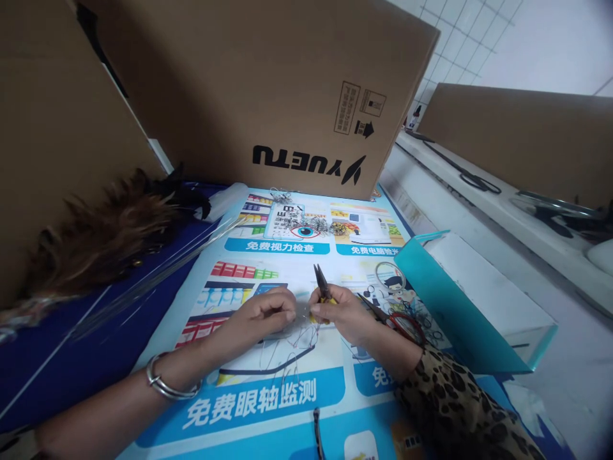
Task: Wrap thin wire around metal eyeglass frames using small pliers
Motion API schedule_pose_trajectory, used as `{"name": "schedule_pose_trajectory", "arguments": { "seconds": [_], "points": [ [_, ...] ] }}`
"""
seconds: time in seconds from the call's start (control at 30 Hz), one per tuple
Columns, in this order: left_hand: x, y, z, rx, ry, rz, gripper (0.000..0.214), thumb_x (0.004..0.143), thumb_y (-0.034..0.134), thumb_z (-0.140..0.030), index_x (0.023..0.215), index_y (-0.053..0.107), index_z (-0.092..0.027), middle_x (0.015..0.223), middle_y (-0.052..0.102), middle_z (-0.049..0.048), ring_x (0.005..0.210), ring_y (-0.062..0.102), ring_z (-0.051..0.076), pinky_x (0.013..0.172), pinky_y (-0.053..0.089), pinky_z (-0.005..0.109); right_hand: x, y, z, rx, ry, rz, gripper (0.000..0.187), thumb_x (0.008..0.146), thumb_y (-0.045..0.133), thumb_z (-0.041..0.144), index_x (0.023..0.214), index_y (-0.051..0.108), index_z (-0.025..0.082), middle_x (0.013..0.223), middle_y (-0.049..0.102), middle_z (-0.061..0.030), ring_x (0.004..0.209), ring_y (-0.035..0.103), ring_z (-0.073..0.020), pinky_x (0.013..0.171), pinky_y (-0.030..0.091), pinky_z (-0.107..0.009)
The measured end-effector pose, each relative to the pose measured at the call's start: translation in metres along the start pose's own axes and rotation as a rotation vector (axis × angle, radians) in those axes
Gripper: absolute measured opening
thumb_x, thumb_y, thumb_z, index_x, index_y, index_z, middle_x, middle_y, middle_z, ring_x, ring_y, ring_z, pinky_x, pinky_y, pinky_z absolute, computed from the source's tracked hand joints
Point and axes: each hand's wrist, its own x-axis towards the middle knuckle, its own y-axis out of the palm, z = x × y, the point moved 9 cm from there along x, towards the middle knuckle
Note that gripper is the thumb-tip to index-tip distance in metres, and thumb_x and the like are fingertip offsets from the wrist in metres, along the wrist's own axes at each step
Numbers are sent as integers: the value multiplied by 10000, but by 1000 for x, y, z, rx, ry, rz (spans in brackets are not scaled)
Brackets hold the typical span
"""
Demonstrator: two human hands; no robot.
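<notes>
My right hand [347,313] is closed around a pair of pliers [323,281] with dark pointed jaws and yellow handles; the jaws point away from me. Just left of it, my left hand [271,310] has its thumb and fingers pinched together. What sits in that pinch is too small to make out. Loose thin wires [292,358] lie on the printed sheet [330,358] below and between both hands. By my right wrist are red-handled scissors [405,324], partly hidden, and a scatter of small metal rings [433,329].
An open teal box [474,306] stands at right. Small wire tangles [318,223] lie farther back, below a large cardboard box [287,83]. Brown feathers [105,236] and long thin rods [167,265] are at left. More scissors [472,179] rest on the white ledge [445,156].
</notes>
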Motion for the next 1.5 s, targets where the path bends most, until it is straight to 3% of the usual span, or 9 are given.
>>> {"name": "schedule_pose_trajectory", "arguments": {
  "seconds": [0.17, 0.37, 0.53, 0.87, 1.23, 1.5],
  "points": [
    [0, -1, 2, -43, -31, -16, 230, 841, 473, -327, 713, 568, -160, 751, 541, 19, 688, 509, 144, 631, 413, 244, 0, -4, -3, 50, 23, -23, 177, 678, 655, 260, 791, 560, 162, 586, 474, 39, 520, 407, -78, 525, 303, -217],
    [-1, -5, 0, -12, -40, -70, 223, 848, 474, -334, 769, 601, -168, 908, 610, 54, 825, 549, 178, 738, 430, 273, -1, -6, -5, 39, 42, -42, 176, 689, 647, 287, 781, 562, 162, 607, 509, 24, 545, 445, -88, 546, 330, -222],
    [-3, -8, 1, 22, -40, -108, 202, 838, 494, -335, 782, 614, -182, 1043, 601, 65, 956, 545, 200, 849, 413, 294, -1, -3, -5, 0, 53, 8, 213, 680, 660, 299, 811, 571, 156, 648, 552, 14, 551, 469, -84, 554, 342, -221],
    [-4, -9, -11, 113, 65, -134, 154, 846, 503, -272, 846, 647, -218, 1032, 605, 48, 1020, 527, 198, 888, 393, 302, -5, 6, -10, 5, 159, 155, 265, 727, 631, 286, 950, 573, 155, 734, 642, -37, 543, 504, -82, 507, 316, -202],
    [-4, -11, -4, 49, 78, -128, 113, 827, 533, -245, 869, 632, -210, 1107, 540, 67, 1065, 497, 212, 932, 377, 349, -3, -2, -7, 96, 69, -13, 167, 700, 667, 262, 795, 583, 154, 742, 629, -27, 563, 507, -87, 549, 348, -226],
    [-6, -13, -7, 80, 149, -150, 111, 816, 534, -216, 865, 633, -221, 1111, 495, 63, 1085, 463, 205, 933, 378, 350, -5, 0, -3, 85, 14, -24, 135, 680, 676, 230, 746, 579, 162, 816, 638, -29, 582, 489, -89, 565, 348, -233]
  ]
}}
